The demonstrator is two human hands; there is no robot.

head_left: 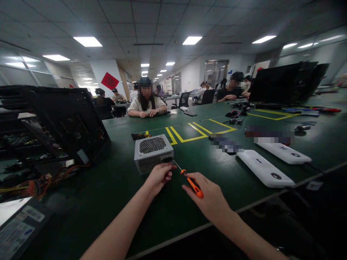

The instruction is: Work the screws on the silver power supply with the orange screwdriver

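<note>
Head view is showing the right hand (210, 196) clamping its fingers around an orange-handled screwdriver (192, 183), the thin shaft pointing at the near corner of a silver power supply box (153, 153). Left hand (159, 176) is touching that box's near face, fingers curled together, on the green table (114, 195). Farther off, a seated person (146, 103) is working across the table.
</note>
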